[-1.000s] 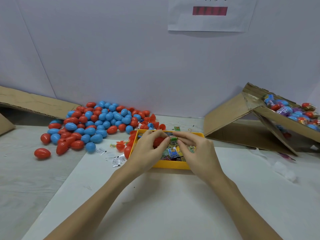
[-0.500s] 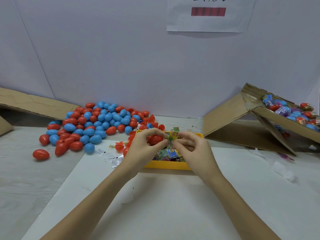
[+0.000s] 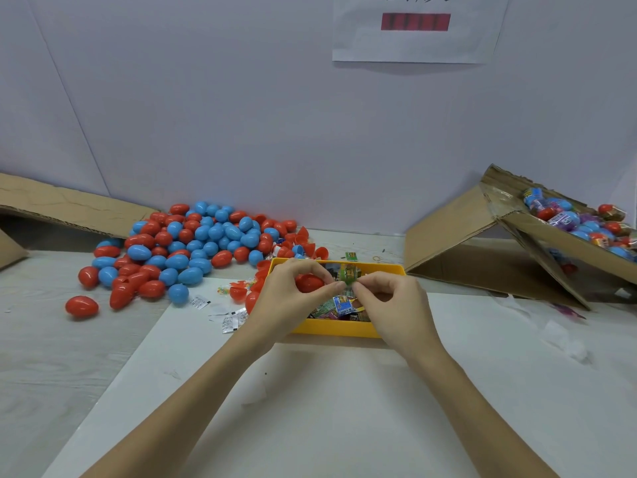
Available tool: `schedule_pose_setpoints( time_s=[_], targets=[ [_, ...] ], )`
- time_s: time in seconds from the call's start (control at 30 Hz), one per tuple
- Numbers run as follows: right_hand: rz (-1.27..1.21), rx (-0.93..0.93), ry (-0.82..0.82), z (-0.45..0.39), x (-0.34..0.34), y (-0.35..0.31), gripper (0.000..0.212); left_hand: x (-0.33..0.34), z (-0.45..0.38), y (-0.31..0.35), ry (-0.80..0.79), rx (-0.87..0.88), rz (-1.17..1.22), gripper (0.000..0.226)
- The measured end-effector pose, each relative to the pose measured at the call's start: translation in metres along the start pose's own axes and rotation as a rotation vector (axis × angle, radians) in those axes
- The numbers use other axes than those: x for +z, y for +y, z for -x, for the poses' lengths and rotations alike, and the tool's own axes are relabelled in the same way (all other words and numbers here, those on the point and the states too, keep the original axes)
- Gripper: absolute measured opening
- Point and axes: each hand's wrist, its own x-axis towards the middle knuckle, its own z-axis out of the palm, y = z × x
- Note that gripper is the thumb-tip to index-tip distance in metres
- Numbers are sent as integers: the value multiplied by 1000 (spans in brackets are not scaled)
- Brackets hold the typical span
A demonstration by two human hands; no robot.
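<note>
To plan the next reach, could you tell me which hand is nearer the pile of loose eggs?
Left. The left hand is just right of the pile; the right hand lies farther right.

2 bare hands: left hand (image 3: 289,300), right hand (image 3: 396,305). 1 red plastic egg (image 3: 308,282) and 1 green printed packet (image 3: 349,273) held. 1 yellow rectangular plastic tray (image 3: 336,329). 1 white paper notice (image 3: 418,46). 2 brown cardboard pieces (image 3: 458,236). Heaped red and blue plastic eggs (image 3: 193,243): dozens.

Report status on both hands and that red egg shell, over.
Left hand holds red egg shell. Right hand pinches green packet beside it, over yellow tray. Nothing in the way.
</note>
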Motion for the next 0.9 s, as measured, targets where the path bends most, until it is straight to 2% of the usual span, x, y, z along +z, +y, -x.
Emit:
schedule_pose_setpoints(
  time_s=[0.13, 0.33, 0.57, 0.67, 0.77, 0.83, 0.9],
  targets=[
    [-8, 11, 31, -3, -3, 1, 8, -3, -2, 0, 13, -32, 10, 19],
    [-35, -29, -122, -1, -2, -3, 7, -4, -1, 3, 21, -13, -12, 25],
    [-42, -40, -104, -2, -2, -3, 9, -7, -4, 0, 55, -24, -44, 11],
    [169, -90, -70, -5, -8, 4, 11, -11, -6, -1, 93, -28, -61, 8],
    [472, -157, -133, -9, -11, 11, 26, -13, -7, -2, 66, -50, -24, 11],
    [509, -153, -152, -9, -12, 11, 32, -13, -6, -1, 49, -64, 27, 12],
    [448, -189, -87, -7, -12, 7, 32, -12, -5, 2, 26, -72, 66, 14]
  ],
)
